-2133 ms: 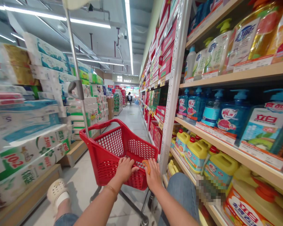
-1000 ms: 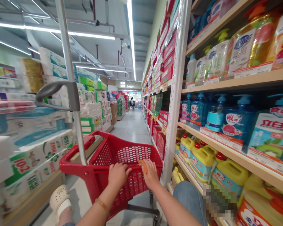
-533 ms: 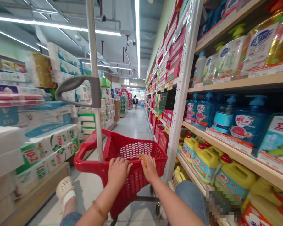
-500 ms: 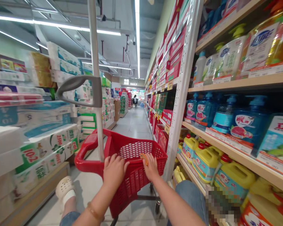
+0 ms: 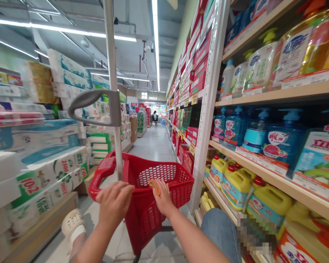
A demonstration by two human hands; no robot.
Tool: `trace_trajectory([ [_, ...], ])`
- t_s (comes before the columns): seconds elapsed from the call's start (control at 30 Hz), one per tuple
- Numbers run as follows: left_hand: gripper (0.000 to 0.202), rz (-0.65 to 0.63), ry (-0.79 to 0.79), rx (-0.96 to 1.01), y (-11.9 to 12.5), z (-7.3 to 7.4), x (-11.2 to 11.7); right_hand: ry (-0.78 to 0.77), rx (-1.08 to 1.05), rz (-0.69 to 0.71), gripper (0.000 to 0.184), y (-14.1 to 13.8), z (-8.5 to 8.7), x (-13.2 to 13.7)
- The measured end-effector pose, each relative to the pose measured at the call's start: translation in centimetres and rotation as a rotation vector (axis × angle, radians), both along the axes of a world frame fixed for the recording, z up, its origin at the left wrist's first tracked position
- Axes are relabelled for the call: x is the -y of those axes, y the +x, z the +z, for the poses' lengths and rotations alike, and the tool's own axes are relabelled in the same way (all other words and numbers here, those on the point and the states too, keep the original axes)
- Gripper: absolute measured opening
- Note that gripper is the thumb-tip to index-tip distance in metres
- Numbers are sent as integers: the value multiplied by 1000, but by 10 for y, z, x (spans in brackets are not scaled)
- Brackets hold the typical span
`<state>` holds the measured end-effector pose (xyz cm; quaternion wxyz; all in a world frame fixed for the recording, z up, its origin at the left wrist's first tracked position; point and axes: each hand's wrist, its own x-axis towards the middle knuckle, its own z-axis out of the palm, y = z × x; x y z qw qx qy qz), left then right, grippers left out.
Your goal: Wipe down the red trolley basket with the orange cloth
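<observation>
A red plastic shopping cart (image 5: pixel 167 171) with a perforated basket stands in front of me. A metal pole (image 5: pixel 112 54) rises from its left side and carries a grey loop handle (image 5: pixel 113 109). My left hand (image 5: pixel 115 200) is closed over the cart's near left rim, its fingertips hidden from me. At the basket's near edge, my right hand (image 5: pixel 163 197) is closed on a folded orange cloth (image 5: pixel 155 185), its fingers pressing the cloth against the rim. Nothing is visible in the part of the basket that I can see.
Shelves of blue pump bottles (image 5: pixel 281 140) and yellow detergent jugs (image 5: pixel 235 186) run close along the right. Stacked toilet paper packs (image 5: pixel 49 179) line the left. Ahead, the tiled aisle (image 5: pixel 150 140) stretches toward a distant person (image 5: pixel 155 116). My knee (image 5: pixel 219 233) is beside the lower shelf.
My left hand has slid left along the rim and its fingers have closed up. My right hand has moved left along the basket edge with the orange cloth.
</observation>
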<state>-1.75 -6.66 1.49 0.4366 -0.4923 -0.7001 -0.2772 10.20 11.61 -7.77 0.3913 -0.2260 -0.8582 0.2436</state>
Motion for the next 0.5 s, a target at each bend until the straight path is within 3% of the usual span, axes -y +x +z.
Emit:
trace_trajectory([
  [0.03,27,118,128,37,-9,4,8,-2,-5,-11,44,0,-1,-2],
  [0.07,35,181,129,62,-16,8,15,-3,-8,-24,45,-1,-2,-4],
  [0.2,37,230,-209,87,-27,15,24,-17,-8,-76,47,-11,-7,-5],
  [0.3,37,270,-232,97,-15,14,19,-47,2,-125,48,-14,-5,-12],
  [0.37,35,230,-234,81,-8,13,17,-87,20,-160,48,-12,0,-19],
  [0.5,29,-110,-296,46,-8,14,13,-154,31,-105,44,-3,17,-20],
])
